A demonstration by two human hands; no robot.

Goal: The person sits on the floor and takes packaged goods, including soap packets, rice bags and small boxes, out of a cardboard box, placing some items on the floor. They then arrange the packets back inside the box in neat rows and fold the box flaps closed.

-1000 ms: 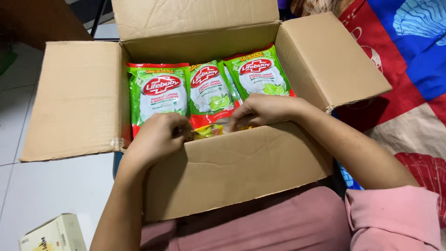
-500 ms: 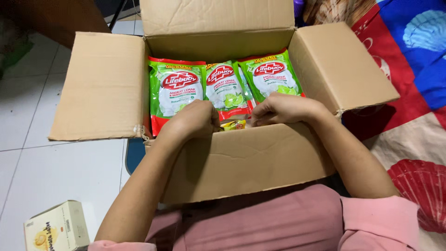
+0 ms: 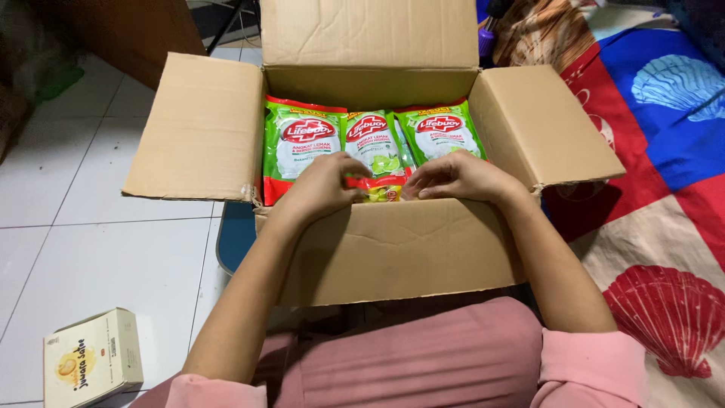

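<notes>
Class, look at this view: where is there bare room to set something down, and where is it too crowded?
Free: the white tiled floor between the cardboard box and the small cream carton. Crowded: inside the box, where green pouches fill the far side and the left hand and right hand meet over them.

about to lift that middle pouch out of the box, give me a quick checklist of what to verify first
1. Box flaps open: cardboard box has all four folded out, ok.
2. Left hand on the middle pouch: fingers at its lower edge, ok.
3. Right hand on it too: cannot tell, fingers partly hidden.
4. Neighbouring pouches free of it: left pouch and right pouch overlap it, not ok.
5. Small yellow packet underneath clear: cannot tell.
</notes>
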